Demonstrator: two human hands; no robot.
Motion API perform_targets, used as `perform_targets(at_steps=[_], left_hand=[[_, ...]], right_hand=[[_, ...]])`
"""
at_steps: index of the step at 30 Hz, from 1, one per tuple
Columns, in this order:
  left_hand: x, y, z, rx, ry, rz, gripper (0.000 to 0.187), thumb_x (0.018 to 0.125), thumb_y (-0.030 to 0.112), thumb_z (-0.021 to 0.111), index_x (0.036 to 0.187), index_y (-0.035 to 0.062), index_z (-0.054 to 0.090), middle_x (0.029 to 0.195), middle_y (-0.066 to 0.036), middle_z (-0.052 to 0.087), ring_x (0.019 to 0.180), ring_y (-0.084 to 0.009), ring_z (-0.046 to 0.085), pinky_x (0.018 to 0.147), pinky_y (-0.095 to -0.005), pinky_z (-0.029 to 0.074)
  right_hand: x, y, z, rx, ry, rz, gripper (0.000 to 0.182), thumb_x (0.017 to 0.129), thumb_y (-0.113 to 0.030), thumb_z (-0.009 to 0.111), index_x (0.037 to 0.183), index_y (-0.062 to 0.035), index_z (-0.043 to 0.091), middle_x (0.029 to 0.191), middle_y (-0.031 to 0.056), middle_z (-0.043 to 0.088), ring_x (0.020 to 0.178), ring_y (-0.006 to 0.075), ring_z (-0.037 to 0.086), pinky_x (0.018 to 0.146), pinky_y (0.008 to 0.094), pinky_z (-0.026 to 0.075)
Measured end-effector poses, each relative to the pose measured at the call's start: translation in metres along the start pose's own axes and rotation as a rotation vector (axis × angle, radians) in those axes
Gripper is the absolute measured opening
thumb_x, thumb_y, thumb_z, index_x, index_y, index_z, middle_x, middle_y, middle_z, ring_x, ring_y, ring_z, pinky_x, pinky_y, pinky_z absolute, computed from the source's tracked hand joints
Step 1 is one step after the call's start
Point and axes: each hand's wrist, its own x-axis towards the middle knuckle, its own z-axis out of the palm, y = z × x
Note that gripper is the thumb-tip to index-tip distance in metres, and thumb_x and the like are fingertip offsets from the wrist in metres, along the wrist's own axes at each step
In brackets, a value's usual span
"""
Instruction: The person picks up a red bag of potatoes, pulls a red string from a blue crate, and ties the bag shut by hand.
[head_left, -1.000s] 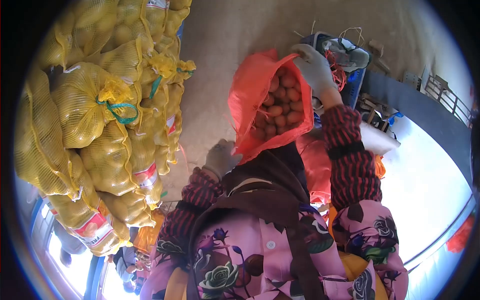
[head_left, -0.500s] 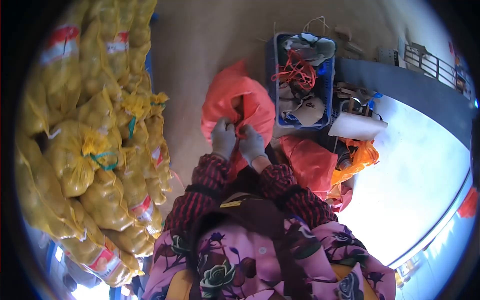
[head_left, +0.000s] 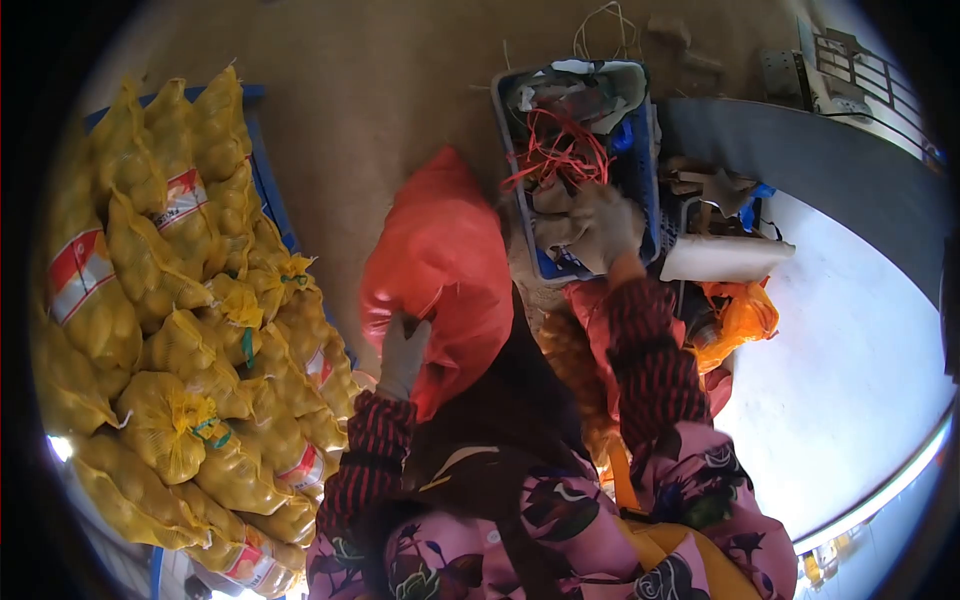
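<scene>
My left hand (head_left: 403, 357), in a grey glove, grips the gathered edge of a red sack (head_left: 445, 265) that stands full on the floor. Its opening is bunched near my fingers. My right hand (head_left: 608, 222), also gloved, reaches into a blue crate (head_left: 652, 215) at the upper middle; motion smears its fingers, and what they touch cannot be made out. Inside the crate, beyond that hand, lie red strings (head_left: 562, 150) and grey cloth or gloves.
Yellow net sacks of round produce (head_left: 180, 345) are piled at the left on a blue pallet (head_left: 268, 185). Right of the crate are an orange bag (head_left: 738, 322), a white board (head_left: 725, 258) and a bright white surface (head_left: 835, 370). Metal railings stand at the upper right.
My right hand has let go of the red sack and moved right into the crate. My left hand has shifted left and down on the sack, whose opening has closed up. The view has shifted.
</scene>
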Motion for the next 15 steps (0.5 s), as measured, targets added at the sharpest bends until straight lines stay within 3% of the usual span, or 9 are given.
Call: perform_targets(at_steps=[2, 3, 5, 6, 8, 11, 14, 15], left_hand=[[-0.001, 0.007, 0.003, -0.012, -0.012, 0.025, 0.023, 0.085, 0.007, 0.058, 0.107, 0.0023, 0.051, 0.093, -0.004, 0.056, 0.084, -0.0121, 0.053, 0.074, -0.0257, 0.045], [-0.005, 0.019, 0.007, -0.060, 0.004, 0.030, 0.027, 0.086, 0.006, 0.057, 0.112, 0.0021, 0.050, 0.097, -0.005, 0.056, 0.086, -0.0123, 0.054, 0.076, -0.0255, 0.045], [-0.007, 0.031, 0.007, -0.112, 0.016, -0.019, 0.041, 0.087, 0.004, 0.056, 0.126, 0.0022, 0.044, 0.110, -0.005, 0.054, 0.093, -0.0126, 0.055, 0.081, -0.0254, 0.046], [-0.005, 0.034, 0.008, -0.098, 0.014, -0.029, 0.041, 0.087, 0.004, 0.056, 0.126, 0.0022, 0.044, 0.110, -0.005, 0.054, 0.093, -0.0126, 0.055, 0.081, -0.0254, 0.046], [-0.007, 0.041, 0.011, -0.197, 0.008, -0.104, 0.043, 0.087, 0.004, 0.056, 0.128, 0.0022, 0.043, 0.112, -0.006, 0.054, 0.096, -0.0126, 0.056, 0.082, -0.0259, 0.048], [-0.005, 0.035, 0.012, -0.255, 0.026, -0.128, 0.041, 0.088, 0.005, 0.058, 0.126, 0.0028, 0.045, 0.113, -0.006, 0.055, 0.100, -0.0127, 0.056, 0.084, -0.0266, 0.049], [-0.006, 0.037, 0.011, -0.137, 0.040, -0.107, 0.038, 0.088, 0.006, 0.058, 0.125, 0.0030, 0.047, 0.114, -0.006, 0.056, 0.102, -0.0139, 0.056, 0.085, -0.0267, 0.049], [-0.006, 0.038, 0.013, -0.135, 0.043, -0.103, 0.038, 0.088, 0.006, 0.058, 0.125, 0.0030, 0.047, 0.114, -0.006, 0.056, 0.102, -0.0139, 0.056, 0.085, -0.0267, 0.049]], right_hand=[[0.067, 0.009, -0.026, -0.268, 0.189, -0.051, 0.032, 0.080, -0.020, 0.057, 0.106, -0.0030, 0.063, 0.081, 0.0062, 0.063, 0.069, 0.0169, 0.061, 0.065, 0.0263, 0.049], [0.099, 0.019, -0.038, -0.264, 0.182, -0.043, 0.032, 0.080, -0.020, 0.057, 0.106, -0.0030, 0.063, 0.081, 0.0062, 0.063, 0.069, 0.0169, 0.061, 0.065, 0.0263, 0.049], [0.144, 0.035, -0.048, -0.847, 0.256, -0.086, 0.034, 0.077, -0.024, 0.062, 0.104, -0.0037, 0.064, 0.083, 0.0084, 0.065, 0.074, 0.0196, 0.063, 0.069, 0.0283, 0.050], [0.158, 0.044, -0.044, -0.841, 0.253, -0.071, 0.034, 0.077, -0.024, 0.062, 0.104, -0.0037, 0.064, 0.083, 0.0084, 0.065, 0.074, 0.0196, 0.063, 0.069, 0.0283, 0.050], [0.151, 0.041, -0.018, -0.589, 0.258, -0.169, 0.040, 0.076, -0.036, 0.063, 0.097, -0.0022, 0.067, 0.096, 0.0179, 0.067, 0.096, 0.0315, 0.063, 0.084, 0.0383, 0.048], [0.130, 0.035, 0.021, -0.705, 0.113, -0.199, 0.043, 0.074, -0.041, 0.067, 0.097, -0.0039, 0.067, 0.101, 0.0172, 0.066, 0.099, 0.0317, 0.062, 0.086, 0.0388, 0.047], [0.131, 0.047, 0.048, -0.772, 0.200, -0.185, 0.045, 0.073, -0.043, 0.068, 0.099, -0.0067, 0.066, 0.104, 0.0156, 0.065, 0.099, 0.0302, 0.062, 0.085, 0.0388, 0.047], [0.133, 0.049, 0.055, -0.737, 0.348, -0.174, 0.046, 0.072, -0.044, 0.070, 0.101, -0.0078, 0.065, 0.104, 0.0149, 0.065, 0.098, 0.0295, 0.061, 0.085, 0.0390, 0.047]])
